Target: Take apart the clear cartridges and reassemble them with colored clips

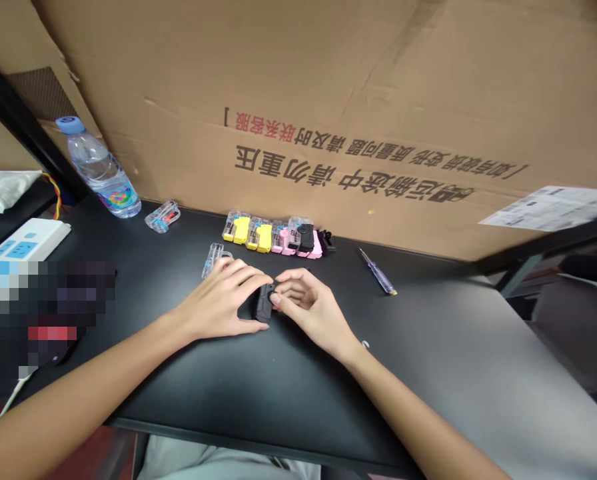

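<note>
A small black plastic cartridge (263, 303) lies on the black table top (298, 393) between my hands. My left hand (221, 300) grips it from the left, with fingers over its top and the thumb along its near side. My right hand (308, 310) pinches its right end with the fingertips. A clear plastic cartridge shell (216, 260) stands just behind my left fingers. Farther back, a row of yellow, pink and black cartridges (273, 235) lies against the cardboard, out of reach of my fingertips.
A screwdriver with a blue translucent handle (378, 272) lies to the right. Another clear shell (162, 216) and a water bottle (98, 170) stand at back left. A white power strip (13, 267) and a pixelated object (53, 313) sit at left. A cardboard sheet (328, 100) rises behind the table.
</note>
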{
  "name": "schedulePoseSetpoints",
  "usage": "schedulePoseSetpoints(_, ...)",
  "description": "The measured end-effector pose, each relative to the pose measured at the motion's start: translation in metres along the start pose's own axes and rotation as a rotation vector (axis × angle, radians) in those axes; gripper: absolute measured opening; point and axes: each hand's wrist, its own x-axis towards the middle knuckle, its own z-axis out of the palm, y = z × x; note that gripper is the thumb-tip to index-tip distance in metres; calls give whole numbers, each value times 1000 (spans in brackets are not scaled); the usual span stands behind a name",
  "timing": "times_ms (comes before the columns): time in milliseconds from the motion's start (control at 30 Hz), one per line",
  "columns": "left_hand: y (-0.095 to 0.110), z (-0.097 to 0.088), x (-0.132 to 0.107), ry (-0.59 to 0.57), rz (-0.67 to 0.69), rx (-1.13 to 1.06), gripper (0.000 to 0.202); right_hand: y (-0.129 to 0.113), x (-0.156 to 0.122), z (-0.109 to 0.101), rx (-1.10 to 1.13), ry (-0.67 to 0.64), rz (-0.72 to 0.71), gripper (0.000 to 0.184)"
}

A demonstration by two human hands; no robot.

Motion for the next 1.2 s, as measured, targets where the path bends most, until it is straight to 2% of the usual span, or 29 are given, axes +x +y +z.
schedulePoseSetpoints(267, 3, 0, 1, -3, -6, -2, 59, -1, -1, 4, 75, 28, 37, 47)
schedulePoseSetpoints(400, 5, 2, 1, -16, -32, 2, 68, -3, -2, -1, -5, -1, 14, 41)
schedulePoseSetpoints(500, 4, 2, 0, -21, -41, -3, 72, -7, 0, -17, -278, 52, -110, 30)
schedulePoseSetpoints(633, 2, -1, 1, -26, -59, -9, 63, -3, 6, -50, -801, 210, -330, 23)
schedulePoseSetpoints(767, 2, -3, 2, -30, -86, -26, 59, 12, 10, -65, -1205, 160, -393, 32)
schedulePoseSetpoints(867, 3, -4, 2, -42, -101, -63, 56, 14, 7, -59, -1310, 82, -411, 32)
schedulePoseSetpoints(1033, 3, -2, 1, -48, -94, -115, 57, 4, 0, -38, -1211, -66, -476, 31)
schedulePoseSetpoints(1200, 3, -3, 2, -56, -76, -112, 55, 2, -5, -29, -1244, -123, -522, 35)
